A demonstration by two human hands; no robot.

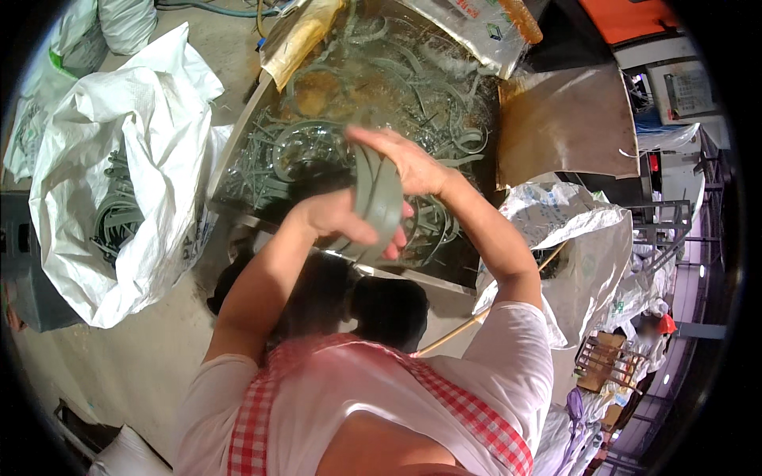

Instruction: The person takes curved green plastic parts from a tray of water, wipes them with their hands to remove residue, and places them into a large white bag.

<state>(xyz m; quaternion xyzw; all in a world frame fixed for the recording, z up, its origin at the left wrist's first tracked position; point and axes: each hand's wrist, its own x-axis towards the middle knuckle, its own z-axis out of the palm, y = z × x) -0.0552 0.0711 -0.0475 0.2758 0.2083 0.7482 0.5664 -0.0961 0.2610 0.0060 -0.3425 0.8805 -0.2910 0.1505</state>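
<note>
Between my two hands is a bundle of flat grey-green bands (380, 198), rubber-like and curved into loops, above the near side of a metal tray (248, 216). My left hand (337, 216) grips the bundle from its left and lower side, slightly smeared by motion. From the right, my right hand (406, 164) wraps over it, with fingertips showing behind the bands. In the tray lie many more wet, glossy loops (309, 147) and loose strips of the same grey-green colour.
To the left stands an open white woven sack (71, 214) with dark looped bands (119, 222) inside. A brown sheet (567, 123) borders the tray's right side. Another woven sack (587, 246) and a thin stick (454, 333) are at the right. A yellowish package (302, 40) overlaps the tray's far edge.
</note>
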